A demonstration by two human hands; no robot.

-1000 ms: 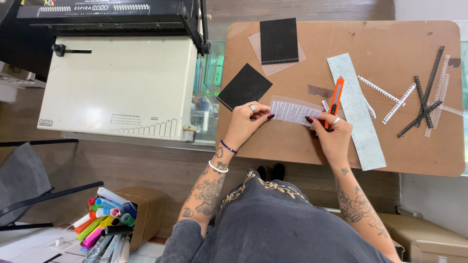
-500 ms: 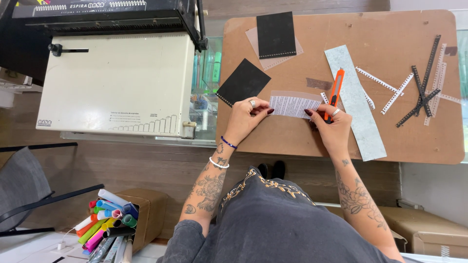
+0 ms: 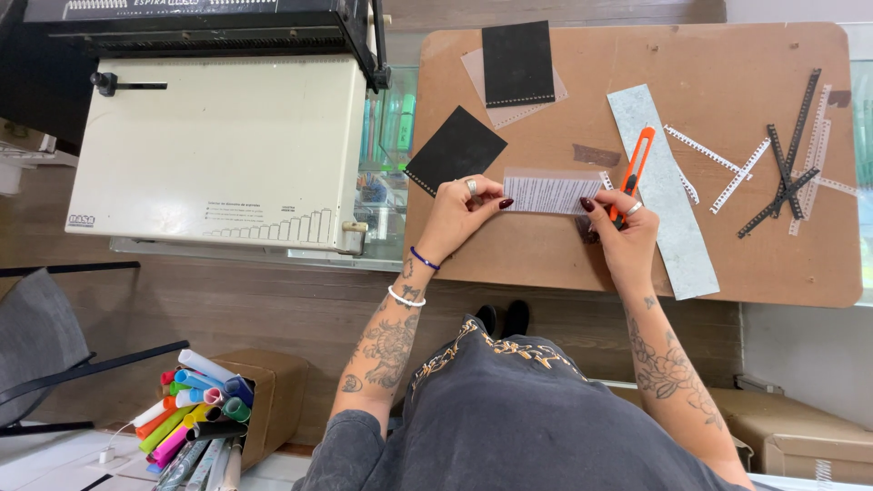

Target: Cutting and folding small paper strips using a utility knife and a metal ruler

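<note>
So the left hand [image 3: 459, 211] is pressing flat on the left end of a small white printed paper slip under a clear cover [image 3: 553, 193], fingers spread, nothing gripped, just pinning it down. The right hand [image 3: 621, 227] has its grip closed around an orange utility knife [image 3: 633, 173], with the blade end down at the slip's right edge. The slip sits about mid-bench on the brown rounded fibreboard bench [image 3: 564, 264], just left of a long grey-blue mottled strip [image 3: 662, 186] that runs diagonally beside the knife.

For a clean trim here, I'd say the main thing is keeping the holding fingers well back from the cut line, and they look fine right now, since the two hands are at opposite ends of the slip. Light pressure and a couple of passes beat one heavy drag, especially through slippery clear film. A low blade angle helps stop the paper from bunching. I can't tell how far the blade is extended.

Off to the right lies a scatter of black and white punched binding strips [image 3: 782, 159], far enough to stay out of the way. Two black square card sheets [image 3: 455, 150] sit on the far left side, and the big cream binding machine [image 3: 218, 155] is further left.
</note>
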